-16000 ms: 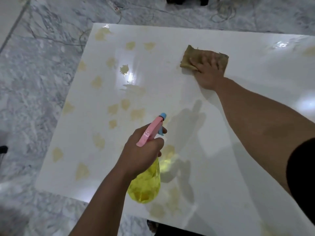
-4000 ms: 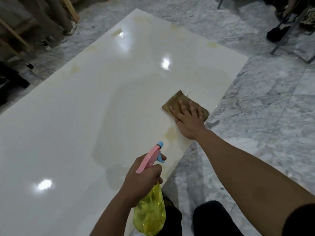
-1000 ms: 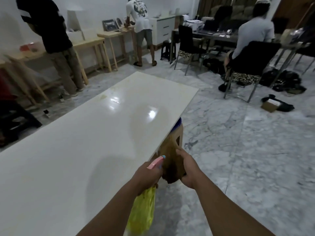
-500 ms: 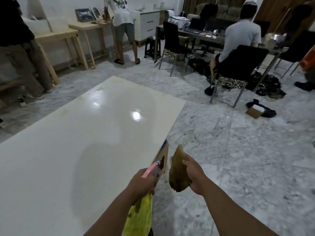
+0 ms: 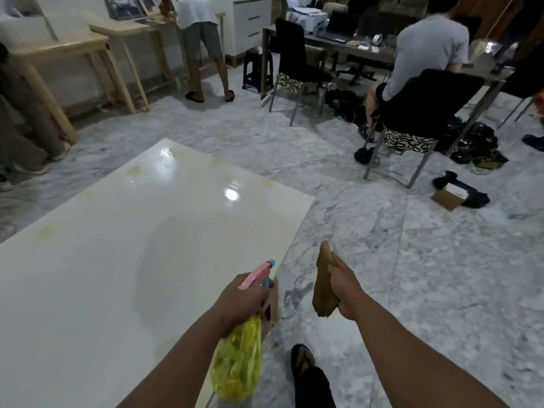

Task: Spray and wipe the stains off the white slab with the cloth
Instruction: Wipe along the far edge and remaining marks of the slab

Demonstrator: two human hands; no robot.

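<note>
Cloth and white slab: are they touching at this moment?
Apart. The head view shows the cloth gripped in the right hand, hanging over bare marble floor to the right of the white slab edge.

A seated person [image 5: 424, 54] at a dark desk [image 5: 332, 44], black chairs [image 5: 294, 66], marble floor [image 5: 441, 275].

You're standing in a shared workroom, part office: marble floor [image 5: 382, 260], pale wooden tables [image 5: 59, 48] along the wall, a dark desk [image 5: 338, 42] loaded with laptops, black chairs [image 5: 294, 63], and 2 people [image 5: 426, 54] busy working nearby.
</note>
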